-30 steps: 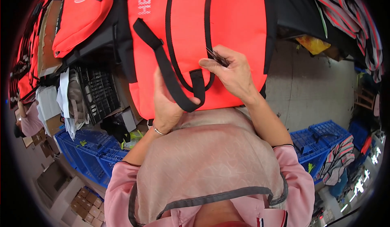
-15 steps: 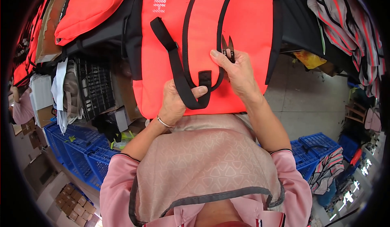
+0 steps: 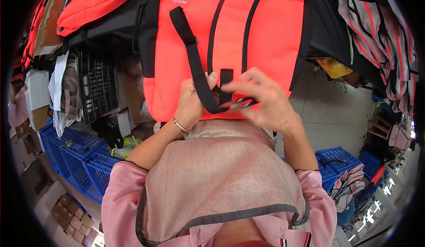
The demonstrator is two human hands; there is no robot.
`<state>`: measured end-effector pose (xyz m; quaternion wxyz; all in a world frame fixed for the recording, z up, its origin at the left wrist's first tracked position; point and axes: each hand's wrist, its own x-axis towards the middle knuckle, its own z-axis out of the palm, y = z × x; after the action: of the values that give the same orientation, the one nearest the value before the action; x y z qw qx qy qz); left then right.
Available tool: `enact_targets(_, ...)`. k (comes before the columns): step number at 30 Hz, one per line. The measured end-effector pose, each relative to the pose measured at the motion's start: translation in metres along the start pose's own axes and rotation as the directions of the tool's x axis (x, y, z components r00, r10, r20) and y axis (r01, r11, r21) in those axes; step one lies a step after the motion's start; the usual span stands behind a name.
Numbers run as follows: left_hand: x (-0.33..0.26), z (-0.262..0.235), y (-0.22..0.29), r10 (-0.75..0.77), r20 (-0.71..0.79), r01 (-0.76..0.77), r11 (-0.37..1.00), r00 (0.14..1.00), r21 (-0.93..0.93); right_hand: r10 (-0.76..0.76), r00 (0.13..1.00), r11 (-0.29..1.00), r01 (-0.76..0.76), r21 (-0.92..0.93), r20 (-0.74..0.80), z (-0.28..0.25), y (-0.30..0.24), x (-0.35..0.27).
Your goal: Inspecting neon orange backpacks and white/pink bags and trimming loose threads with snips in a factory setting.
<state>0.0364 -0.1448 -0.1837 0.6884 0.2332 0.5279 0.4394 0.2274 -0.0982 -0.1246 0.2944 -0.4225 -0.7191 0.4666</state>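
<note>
A bright orange-red backpack (image 3: 274, 39) lies before me with a padded shoulder strap (image 3: 234, 26) edged in black running down its middle. A black webbing strap (image 3: 199, 65) with a buckle loops down beside that padded strap. My left hand (image 3: 191, 99) is closed at this loop, thumb against the webbing near the strap's lower end. Blurred by motion, my right hand (image 3: 268, 101) holds dark thread snips (image 3: 245, 101); their blades point left at the bottom of the loop. Whether the blades touch the webbing cannot be made out.
Another orange-red bag (image 3: 95, 3) lies at the upper left. Blue plastic crates (image 3: 73, 158) stand below left, with another blue crate (image 3: 338, 163) at right. A black crate (image 3: 97, 83) is beside the work surface. Striped grey fabric pieces (image 3: 376, 30) hang at far right.
My right hand has come down toward the webbing loop, its snips turning from pointing up to pointing left. My left hand still holds the webbing. The backpack sits slightly differently in view.
</note>
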Motion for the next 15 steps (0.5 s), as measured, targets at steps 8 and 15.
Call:
enact_targets(8, -0.001, 0.006, -0.001, 0.014, 0.051, -0.010, 0.997, 0.999, -0.076, -0.123, 0.990, 0.981, 0.112, -0.156, -0.062, 0.008, 0.025, 0.043)
enact_targets(15, 0.001, 0.004, -0.002, 0.027, 0.003, -0.026, 0.994, 1.000, -0.102, 0.299, 0.951, 0.913, -0.310, 0.267, 0.082, 0.016, 0.054, 0.053)
